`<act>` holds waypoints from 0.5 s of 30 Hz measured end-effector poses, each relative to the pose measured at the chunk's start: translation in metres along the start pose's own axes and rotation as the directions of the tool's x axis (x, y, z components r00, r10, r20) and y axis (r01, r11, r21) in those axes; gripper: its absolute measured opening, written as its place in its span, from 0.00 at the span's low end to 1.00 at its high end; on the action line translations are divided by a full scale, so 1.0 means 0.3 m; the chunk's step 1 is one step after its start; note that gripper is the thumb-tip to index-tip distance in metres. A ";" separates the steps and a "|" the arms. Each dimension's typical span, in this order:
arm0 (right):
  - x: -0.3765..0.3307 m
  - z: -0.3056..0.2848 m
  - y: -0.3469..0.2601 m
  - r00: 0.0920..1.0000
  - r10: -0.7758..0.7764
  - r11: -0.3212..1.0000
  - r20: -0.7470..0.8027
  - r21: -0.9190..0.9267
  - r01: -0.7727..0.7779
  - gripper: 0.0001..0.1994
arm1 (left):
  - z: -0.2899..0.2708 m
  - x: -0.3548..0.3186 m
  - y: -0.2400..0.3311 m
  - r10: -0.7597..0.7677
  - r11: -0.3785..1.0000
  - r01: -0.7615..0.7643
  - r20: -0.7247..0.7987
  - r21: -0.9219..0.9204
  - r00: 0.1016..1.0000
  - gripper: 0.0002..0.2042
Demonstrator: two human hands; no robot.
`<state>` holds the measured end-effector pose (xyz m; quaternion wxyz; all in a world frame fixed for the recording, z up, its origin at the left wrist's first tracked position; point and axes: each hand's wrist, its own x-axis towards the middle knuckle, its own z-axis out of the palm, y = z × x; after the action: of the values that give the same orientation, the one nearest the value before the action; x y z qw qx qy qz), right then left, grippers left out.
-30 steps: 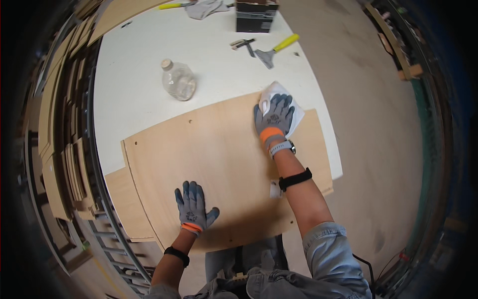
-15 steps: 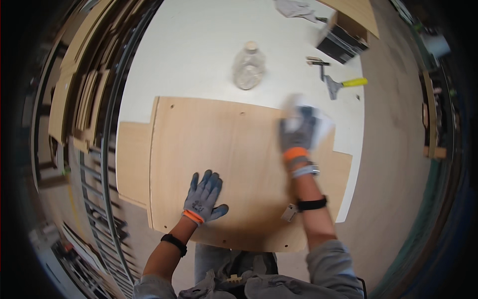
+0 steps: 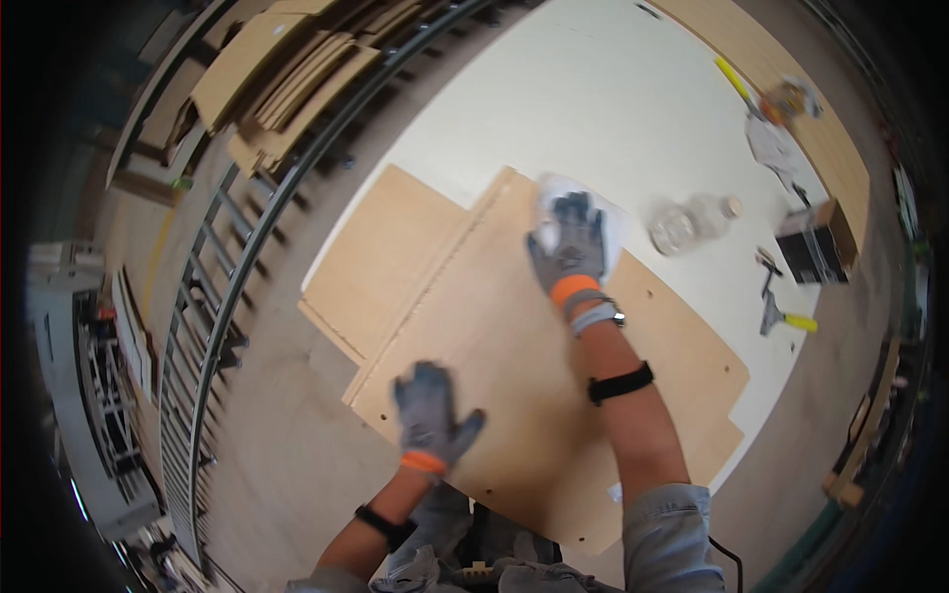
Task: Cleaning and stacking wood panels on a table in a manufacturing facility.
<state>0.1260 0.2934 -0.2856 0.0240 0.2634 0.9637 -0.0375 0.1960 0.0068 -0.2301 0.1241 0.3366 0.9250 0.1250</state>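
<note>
A light wooden panel [image 3: 494,336] with small holes near its edges lies at a slant on another wooden panel [image 3: 386,237] on the white table. My right hand [image 3: 573,242], in a grey glove with an orange cuff, presses a white cloth [image 3: 611,222] against the upper panel close to its far left corner. Its fingers reach over the cloth, part of which is hidden under the palm. Nearer to me, my left hand [image 3: 430,415], gloved alike and slightly blurred, is over the panel near its near left corner, fingers apart and holding nothing.
Beyond the panel, a clear bottle [image 3: 692,225] stands on the white table [image 3: 554,99]. A yellow-handled scraper [image 3: 784,318], a black box [image 3: 816,247] and a grey rag [image 3: 774,148] are at the right. Metal rails [image 3: 232,267] and stacked boards [image 3: 297,89] occupy the left.
The view has turned left, so the table and panel appear slanted. My right hand has wiped across to the panel's far left corner with the cloth. My left hand has shifted toward the near left corner.
</note>
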 end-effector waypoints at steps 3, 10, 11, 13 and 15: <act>0.050 -0.005 0.020 0.992 0.119 0.992 -0.040 0.037 -0.117 0.35 | -0.022 -0.228 -0.258 -0.477 0.875 0.485 -0.176 0.005 0.861 0.41; -0.410 0.115 -0.538 0.727 -0.669 0.508 -0.154 0.619 0.599 0.22 | 0.201 -0.336 -0.391 -0.540 -0.316 0.598 0.658 -0.736 0.524 0.23; -0.525 0.108 -0.565 0.597 -0.780 0.438 -0.185 0.520 0.733 0.23 | 0.222 -0.341 -0.417 -0.423 -0.377 0.539 0.658 -0.753 0.623 0.22; -0.580 0.080 -0.552 0.432 -0.899 0.360 -0.074 0.435 0.825 0.25 | 0.209 -0.344 -0.399 -0.346 -0.394 0.498 0.626 -0.773 0.699 0.20; -0.430 0.116 -0.458 0.549 -0.834 0.506 -0.048 0.330 0.797 0.25 | 0.130 -0.284 -0.376 -0.404 -0.231 0.664 0.691 -0.711 0.600 0.20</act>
<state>0.1681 0.1072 -0.3035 0.0180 -0.2243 0.9510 -0.2121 0.2049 -0.1269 -0.2896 0.4420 -0.2659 0.6191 0.5921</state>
